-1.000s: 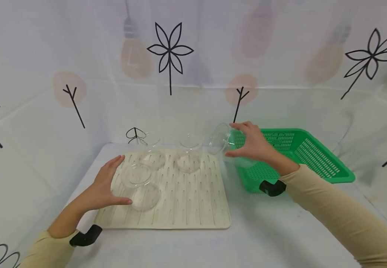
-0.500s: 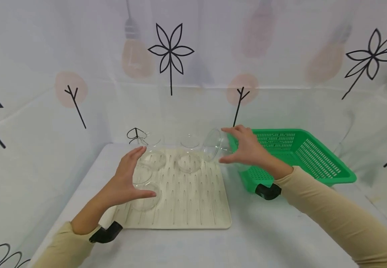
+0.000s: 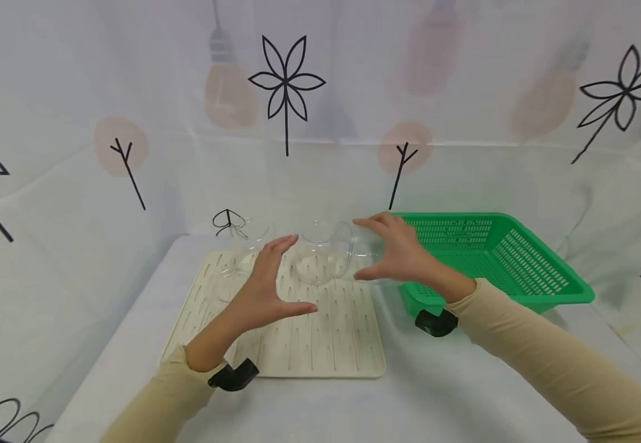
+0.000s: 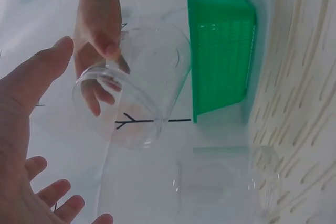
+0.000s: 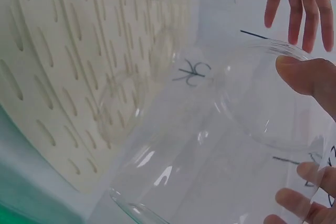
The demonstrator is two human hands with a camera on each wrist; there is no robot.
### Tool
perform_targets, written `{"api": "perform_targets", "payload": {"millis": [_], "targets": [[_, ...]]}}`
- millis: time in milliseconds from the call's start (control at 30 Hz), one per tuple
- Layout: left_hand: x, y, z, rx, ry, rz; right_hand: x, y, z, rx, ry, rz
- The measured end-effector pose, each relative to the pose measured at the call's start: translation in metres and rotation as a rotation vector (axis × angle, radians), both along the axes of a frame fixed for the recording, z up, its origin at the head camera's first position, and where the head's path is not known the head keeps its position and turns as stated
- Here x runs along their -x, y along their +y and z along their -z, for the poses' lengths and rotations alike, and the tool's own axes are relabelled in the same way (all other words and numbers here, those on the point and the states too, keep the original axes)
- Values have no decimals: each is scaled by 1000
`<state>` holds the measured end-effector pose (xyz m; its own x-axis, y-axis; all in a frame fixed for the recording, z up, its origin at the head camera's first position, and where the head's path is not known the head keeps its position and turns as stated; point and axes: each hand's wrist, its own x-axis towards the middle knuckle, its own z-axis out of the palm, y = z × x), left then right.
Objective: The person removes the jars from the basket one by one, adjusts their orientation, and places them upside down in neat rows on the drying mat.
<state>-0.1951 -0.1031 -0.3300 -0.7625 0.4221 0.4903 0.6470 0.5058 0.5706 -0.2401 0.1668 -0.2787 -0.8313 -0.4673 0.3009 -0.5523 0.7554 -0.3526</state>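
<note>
My right hand (image 3: 403,252) grips a clear jar (image 3: 345,249) held on its side, its wide lipped mouth pointing left. The thumb and fingers wrap round the jar near its rim, as the right wrist view shows. Over a cream ridged mat (image 3: 337,347), my left hand (image 3: 259,292) hovers with thumb and fingers spread apart, holding nothing. It faces the jar's mouth but does not touch it. Other clear jars stand on the mat: one at the back middle (image 3: 316,234), one at the back left, and a front-left jar (image 3: 230,286) partly hidden by my left hand.
A green plastic basket (image 3: 547,301) with slotted walls stands right of the mat, behind my right forearm. White cloth (image 3: 436,394) covers the table. A patterned white curtain (image 3: 331,123) hangs close behind the mat and basket.
My left hand has moved right across the mat, towards the held jar. My right hand has carried the jar left and slightly down, away from the basket and over the mat's right side.
</note>
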Motion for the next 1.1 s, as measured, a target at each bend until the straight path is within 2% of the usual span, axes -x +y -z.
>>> {"api": "perform_targets", "payload": {"millis": [167, 300, 433, 733, 933, 1100], "targets": [[9, 19, 4, -54, -16, -13, -1, -7, 3, -31, 44, -24], [15, 28, 4, -84, -44, -48, -3, -11, 4, -51, 76, -50], [20, 35, 5, -100, -84, -51, -5, -15, 5, -75, 88, -83], [21, 41, 6, -84, -152, -45, -12, -20, 10, -133, 196, -192], [21, 43, 6, -149, -114, -27, -15, -17, 10, -80, 123, -199], [20, 44, 6, -206, -135, -43, -19, -11, 15, 77, 67, -149]]}}
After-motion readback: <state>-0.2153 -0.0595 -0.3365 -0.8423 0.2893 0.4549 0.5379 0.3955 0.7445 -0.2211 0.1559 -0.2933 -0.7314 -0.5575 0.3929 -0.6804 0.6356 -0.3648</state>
